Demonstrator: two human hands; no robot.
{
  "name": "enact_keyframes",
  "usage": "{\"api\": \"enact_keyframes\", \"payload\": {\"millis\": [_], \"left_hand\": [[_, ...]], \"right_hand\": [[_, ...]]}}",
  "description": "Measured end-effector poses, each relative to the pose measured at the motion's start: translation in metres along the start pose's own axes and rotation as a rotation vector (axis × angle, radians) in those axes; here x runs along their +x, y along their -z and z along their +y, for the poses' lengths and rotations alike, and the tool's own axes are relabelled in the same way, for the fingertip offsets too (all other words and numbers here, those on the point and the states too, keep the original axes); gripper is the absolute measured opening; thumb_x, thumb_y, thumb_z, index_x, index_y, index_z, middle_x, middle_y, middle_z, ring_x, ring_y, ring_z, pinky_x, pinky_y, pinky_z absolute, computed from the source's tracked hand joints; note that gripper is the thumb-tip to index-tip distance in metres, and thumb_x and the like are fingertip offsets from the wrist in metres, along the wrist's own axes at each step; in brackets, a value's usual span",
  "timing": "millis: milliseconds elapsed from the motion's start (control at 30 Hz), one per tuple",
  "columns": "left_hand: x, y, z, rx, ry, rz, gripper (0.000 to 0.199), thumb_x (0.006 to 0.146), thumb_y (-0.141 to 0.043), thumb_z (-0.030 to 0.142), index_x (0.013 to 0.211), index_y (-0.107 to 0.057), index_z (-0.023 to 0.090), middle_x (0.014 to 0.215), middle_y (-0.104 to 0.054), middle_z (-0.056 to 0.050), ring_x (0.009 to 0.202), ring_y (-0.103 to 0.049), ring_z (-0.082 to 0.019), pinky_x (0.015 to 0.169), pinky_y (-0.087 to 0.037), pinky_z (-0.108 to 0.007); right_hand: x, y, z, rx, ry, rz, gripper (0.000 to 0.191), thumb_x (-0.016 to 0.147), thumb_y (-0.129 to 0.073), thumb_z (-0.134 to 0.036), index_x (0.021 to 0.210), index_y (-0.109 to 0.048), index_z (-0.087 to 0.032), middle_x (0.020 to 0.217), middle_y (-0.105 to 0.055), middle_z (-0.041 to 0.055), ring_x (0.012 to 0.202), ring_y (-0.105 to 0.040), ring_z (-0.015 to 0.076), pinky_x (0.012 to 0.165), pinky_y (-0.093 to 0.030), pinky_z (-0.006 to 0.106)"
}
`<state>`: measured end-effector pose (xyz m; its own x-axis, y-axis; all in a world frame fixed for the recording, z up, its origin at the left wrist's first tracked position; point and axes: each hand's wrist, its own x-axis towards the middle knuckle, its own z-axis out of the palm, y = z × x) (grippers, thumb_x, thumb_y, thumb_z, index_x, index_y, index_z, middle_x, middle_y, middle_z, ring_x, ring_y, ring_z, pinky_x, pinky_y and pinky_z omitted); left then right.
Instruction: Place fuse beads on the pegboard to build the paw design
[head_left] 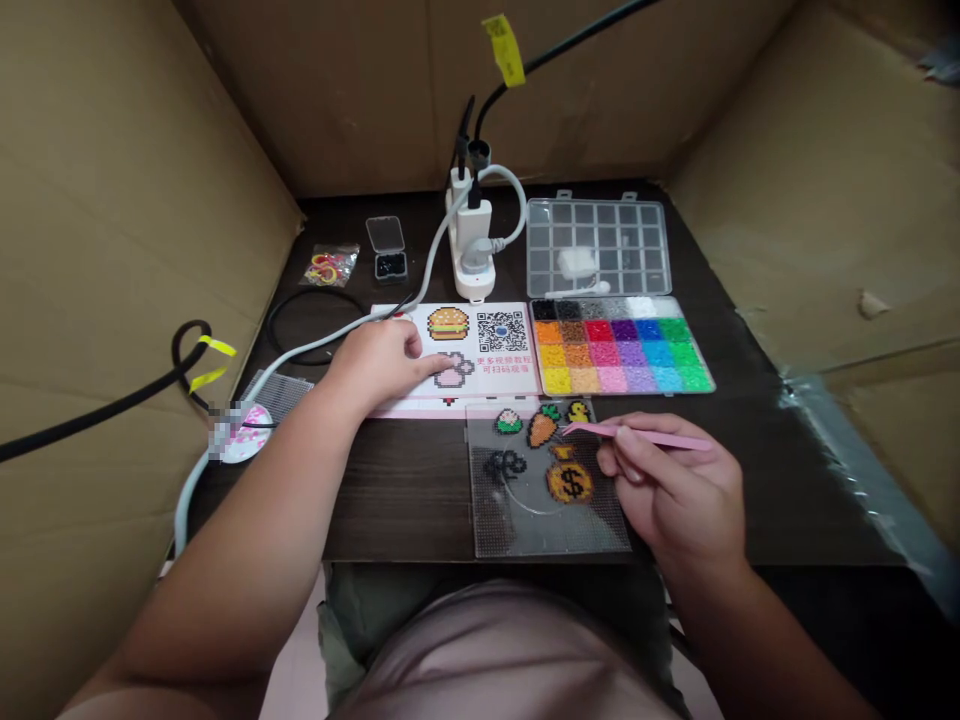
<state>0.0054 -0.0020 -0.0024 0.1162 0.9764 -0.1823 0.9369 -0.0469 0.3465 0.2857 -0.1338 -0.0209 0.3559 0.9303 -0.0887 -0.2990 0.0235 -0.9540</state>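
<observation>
Head view: the right hand (679,490) has its thumb and fingers clamped on slim pink tweezers (667,436), tips directed left above a clear square plastic pegboard (555,538), near the orange-and-green bead carrot (543,429). Contact at the tips cannot be determined. The left hand (382,365) lies over a white printed pattern sheet (491,390), thumb spread apart from the fingers, at the grey-and-pink paw motif (453,372). An open transparent compartment case (712,384) of multicoloured beads adjoins the sheet's right side.
</observation>
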Motion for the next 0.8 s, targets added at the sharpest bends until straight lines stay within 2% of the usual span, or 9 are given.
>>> {"api": "enact_keyframes", "payload": {"millis": [167, 367, 467, 600, 800], "left_hand": [[0.000, 0.000, 0.000, -0.003, 0.016, -0.016, 0.051, 0.076, -0.076, 0.075, 0.074, -0.061, 0.026, 0.080, -0.068, -0.008, 0.079, -0.061, -0.027, 0.068, -0.038, -0.039], [0.001, 0.000, 0.001, -0.001, 0.016, -0.018, 0.051, 0.076, -0.075, 0.075, 0.075, -0.061, 0.026, 0.081, -0.068, -0.009, 0.080, -0.061, -0.028, 0.068, -0.038, -0.039], [0.000, 0.001, 0.002, 0.000, 0.010, -0.014, 0.050, 0.077, -0.075, 0.074, 0.075, -0.062, 0.026, 0.083, -0.069, -0.009, 0.080, -0.061, -0.029, 0.068, -0.036, -0.040], [-0.001, 0.003, 0.005, 0.021, 0.022, -0.032, 0.047, 0.079, -0.074, 0.072, 0.077, -0.062, 0.026, 0.086, -0.070, -0.010, 0.081, -0.061, -0.028, 0.068, -0.037, -0.039], [-0.001, 0.004, 0.006, 0.057, 0.018, -0.037, 0.046, 0.081, -0.071, 0.072, 0.079, -0.063, 0.026, 0.087, -0.071, -0.009, 0.083, -0.063, -0.027, 0.070, -0.039, -0.039]], "right_hand": [[-0.002, -0.002, 0.000, -0.015, 0.039, 0.016, 0.023, 0.060, -0.101, -0.025, 0.073, -0.082, -0.020, 0.061, -0.073, 0.0025, 0.041, -0.049, 0.0076, 0.042, -0.045, 0.025], [-0.007, 0.000, 0.004, -0.075, 0.116, 0.069, 0.024, 0.060, -0.101, -0.024, 0.075, -0.082, -0.021, 0.067, -0.077, 0.0031, 0.045, -0.058, 0.0105, 0.043, -0.046, 0.024], [-0.010, 0.004, 0.006, -0.155, 0.145, 0.072, 0.025, 0.065, -0.102, -0.028, 0.078, -0.081, -0.021, 0.071, -0.078, 0.0039, 0.050, -0.063, 0.0129, 0.047, -0.052, 0.026], [-0.011, 0.011, 0.010, -0.252, 0.187, 0.065, 0.025, 0.069, -0.100, -0.033, 0.081, -0.081, -0.022, 0.080, -0.081, 0.0053, 0.068, -0.078, 0.0200, 0.063, -0.064, 0.031], [-0.009, 0.015, 0.014, -0.280, 0.238, 0.041, 0.019, 0.073, -0.096, -0.028, 0.081, -0.081, -0.021, 0.083, -0.082, 0.0046, 0.074, -0.081, 0.0214, 0.068, -0.068, 0.032]]}}
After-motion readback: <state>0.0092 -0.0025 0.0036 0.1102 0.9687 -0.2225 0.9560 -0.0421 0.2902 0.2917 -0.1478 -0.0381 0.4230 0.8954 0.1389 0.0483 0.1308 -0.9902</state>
